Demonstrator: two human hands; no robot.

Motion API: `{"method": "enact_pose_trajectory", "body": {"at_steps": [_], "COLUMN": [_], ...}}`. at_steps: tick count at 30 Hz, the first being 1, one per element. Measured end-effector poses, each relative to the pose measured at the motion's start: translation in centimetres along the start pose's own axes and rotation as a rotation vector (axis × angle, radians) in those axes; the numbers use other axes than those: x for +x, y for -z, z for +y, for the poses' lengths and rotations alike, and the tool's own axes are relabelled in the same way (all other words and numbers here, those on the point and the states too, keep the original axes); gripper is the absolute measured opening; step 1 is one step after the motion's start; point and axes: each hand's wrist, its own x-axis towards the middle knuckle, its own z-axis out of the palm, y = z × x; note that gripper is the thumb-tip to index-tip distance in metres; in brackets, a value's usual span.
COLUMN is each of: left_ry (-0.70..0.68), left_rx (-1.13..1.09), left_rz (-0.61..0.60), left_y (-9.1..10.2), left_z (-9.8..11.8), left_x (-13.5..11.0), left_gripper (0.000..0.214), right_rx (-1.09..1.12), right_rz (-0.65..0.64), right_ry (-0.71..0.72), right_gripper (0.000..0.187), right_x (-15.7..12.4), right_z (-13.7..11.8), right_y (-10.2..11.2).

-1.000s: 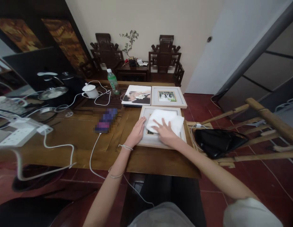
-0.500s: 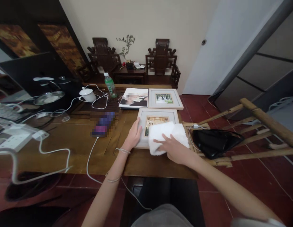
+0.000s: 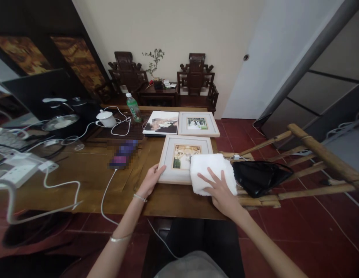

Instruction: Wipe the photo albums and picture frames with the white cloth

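A white picture frame (image 3: 167,158) with a light wooden edge lies flat near the table's front edge, its photo (image 3: 182,157) facing up. My left hand (image 3: 152,177) grips its lower left corner, with the thumb on the top edge. A folded white towel (image 3: 201,164) covers the frame's lower right corner and hangs past its right side. My right hand (image 3: 221,191) lies on the towel with its fingers spread, pressing it from above. The towel hides that corner of the frame.
Behind lie a second white frame (image 3: 213,126) and a photo book (image 3: 150,130). On the left are a phone (image 3: 123,154), a green bottle (image 3: 134,109), a lidded white cup (image 3: 106,119), cables and a power strip (image 3: 18,170). A black bag (image 3: 256,177) rests on a bamboo chair (image 3: 321,189) at right.
My right hand has slid the towel rightward across the frame, uncovering more of the photo. My left hand has moved down the left side to the lower corner.
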Motion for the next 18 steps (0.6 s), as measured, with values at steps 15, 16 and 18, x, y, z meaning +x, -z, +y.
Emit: {"method": "enact_pose_trajectory", "body": {"at_steps": [15,16,18], "left_ry": [0.267,0.258,0.205], "left_rx": [-0.263,-0.255,-0.226], "left_rz": [0.406,0.437,0.464], "left_y": [5.1,5.5,5.8], "left_z": [4.8,5.6,7.3], "left_x": [-8.8,-9.0,-9.2], "left_gripper": [0.008,0.008,0.007], "right_rx": [0.148,0.144,0.182], "right_rz": [0.242,0.225,0.167], "right_ry": [-0.052,-0.03,0.029], "right_gripper": [0.051,0.054,0.055], "right_x": [-1.6,-1.3,-0.5], "right_z": [3.5,3.2,2.1], "right_y": [0.9,0.5,0.0]}}
